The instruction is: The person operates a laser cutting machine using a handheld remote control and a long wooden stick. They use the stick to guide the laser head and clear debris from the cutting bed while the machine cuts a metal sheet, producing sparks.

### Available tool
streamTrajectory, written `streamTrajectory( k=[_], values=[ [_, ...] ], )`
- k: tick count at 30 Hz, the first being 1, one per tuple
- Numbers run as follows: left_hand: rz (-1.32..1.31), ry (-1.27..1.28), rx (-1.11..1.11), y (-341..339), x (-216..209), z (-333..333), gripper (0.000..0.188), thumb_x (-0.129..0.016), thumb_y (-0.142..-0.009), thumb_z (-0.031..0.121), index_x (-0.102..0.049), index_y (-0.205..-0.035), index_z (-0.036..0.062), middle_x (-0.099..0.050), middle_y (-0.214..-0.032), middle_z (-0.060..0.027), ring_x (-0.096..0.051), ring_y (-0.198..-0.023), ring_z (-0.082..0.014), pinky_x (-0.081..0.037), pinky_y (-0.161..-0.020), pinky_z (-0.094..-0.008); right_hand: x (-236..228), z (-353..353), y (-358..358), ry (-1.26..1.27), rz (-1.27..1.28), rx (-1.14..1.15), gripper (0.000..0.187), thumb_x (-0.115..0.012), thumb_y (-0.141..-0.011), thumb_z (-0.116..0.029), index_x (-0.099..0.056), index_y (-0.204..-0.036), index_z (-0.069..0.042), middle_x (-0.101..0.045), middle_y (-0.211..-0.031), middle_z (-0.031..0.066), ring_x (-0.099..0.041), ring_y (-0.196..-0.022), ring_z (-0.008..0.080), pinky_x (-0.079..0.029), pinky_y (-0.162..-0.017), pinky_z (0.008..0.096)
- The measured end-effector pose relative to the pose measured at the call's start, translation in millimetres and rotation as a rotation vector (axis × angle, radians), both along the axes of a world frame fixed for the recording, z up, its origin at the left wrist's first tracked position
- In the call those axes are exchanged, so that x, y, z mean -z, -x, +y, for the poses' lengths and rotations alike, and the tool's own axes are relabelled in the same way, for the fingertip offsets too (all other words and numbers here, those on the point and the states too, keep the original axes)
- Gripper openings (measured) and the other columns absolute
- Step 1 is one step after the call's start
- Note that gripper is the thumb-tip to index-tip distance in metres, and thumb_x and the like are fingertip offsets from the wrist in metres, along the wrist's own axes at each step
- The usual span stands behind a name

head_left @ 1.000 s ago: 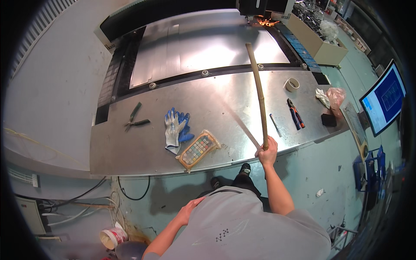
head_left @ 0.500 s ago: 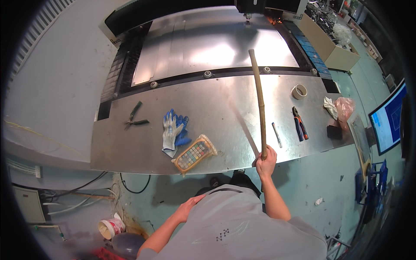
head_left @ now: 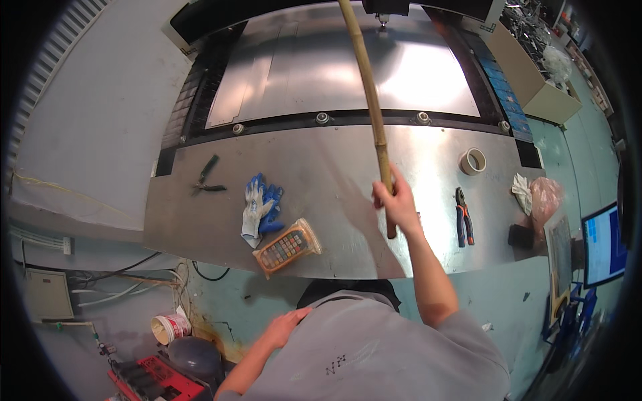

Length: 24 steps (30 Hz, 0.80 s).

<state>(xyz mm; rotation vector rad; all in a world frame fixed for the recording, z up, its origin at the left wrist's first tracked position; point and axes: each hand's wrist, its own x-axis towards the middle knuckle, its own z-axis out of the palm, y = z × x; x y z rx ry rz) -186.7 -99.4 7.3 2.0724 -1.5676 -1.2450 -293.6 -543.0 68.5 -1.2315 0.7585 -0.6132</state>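
Observation:
My right hand [head_left: 399, 204] is closed round a bamboo stick [head_left: 374, 107] near its lower end. A short butt of the stick sticks out below my fist, and its far end reaches up over the metal sheet [head_left: 301, 73] in the machine. My left hand [head_left: 286, 327] rests against my grey shirt at the waist, fingers stretched out, holding nothing. Under my right forearm and hand lies the steel table [head_left: 321, 200]. Nearest to that hand are orange-and-blue pliers [head_left: 464, 220]; a pen beside them is mostly hidden.
Cutters [head_left: 210, 175], blue-and-white gloves [head_left: 259, 210] and a wrapped keypad remote [head_left: 287, 248] lie on the table's left half. A tape roll [head_left: 473, 161] and a pink plastic bag [head_left: 546, 199] are at right. The machine's cutting head [head_left: 382, 19] stands over the sheet.
My right hand has moved forward over the table with the bamboo stick, whose far end swung up and to the left. The left hand stays at my waist.

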Motion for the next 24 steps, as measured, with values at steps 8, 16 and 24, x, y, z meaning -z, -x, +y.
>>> streamTrajectory(
  k=[8, 16, 24],
  values=[
    [-0.015, -0.041, -0.238, 8, -20, 12, 0.070, -0.050, -0.088, -0.003, -0.042, -0.153, 0.0191, -0.052, -0.151, -0.0070, -0.054, -0.133, -0.0297, -0.046, -0.107, -0.0399, 67, 1, -57, 0.352, 0.551, -0.131, 0.057, -0.055, -0.099, -0.023, -0.039, -0.152, -0.007, -0.070, -0.099, 0.0247, -0.069, -0.092, 0.0405, -0.053, -0.085, 0.0496],
    [0.106, -0.216, -0.521, -79, 22, 57, 0.075, -0.075, -0.081, 0.013, -0.046, -0.150, 0.0128, -0.061, -0.140, -0.0105, -0.061, -0.125, -0.0295, -0.050, -0.102, -0.0409, 72, -45, -205, 0.605, 0.696, -0.154, 0.057, -0.050, -0.098, -0.020, -0.038, -0.152, -0.008, -0.070, -0.105, 0.0275, -0.067, -0.100, 0.0453, -0.052, -0.088, 0.0542],
    [0.107, -0.289, -0.986, -158, 114, 161, 0.066, -0.078, -0.088, 0.040, -0.058, -0.138, 0.0010, -0.072, -0.118, -0.0180, -0.071, -0.103, -0.0252, -0.054, -0.092, -0.0378, 57, -76, -322, 0.657, 0.922, -0.132, 0.067, -0.049, -0.094, -0.014, -0.027, -0.158, -0.014, -0.072, -0.098, 0.0256, -0.071, -0.085, 0.0409, -0.056, -0.081, 0.0510]
  ],
)
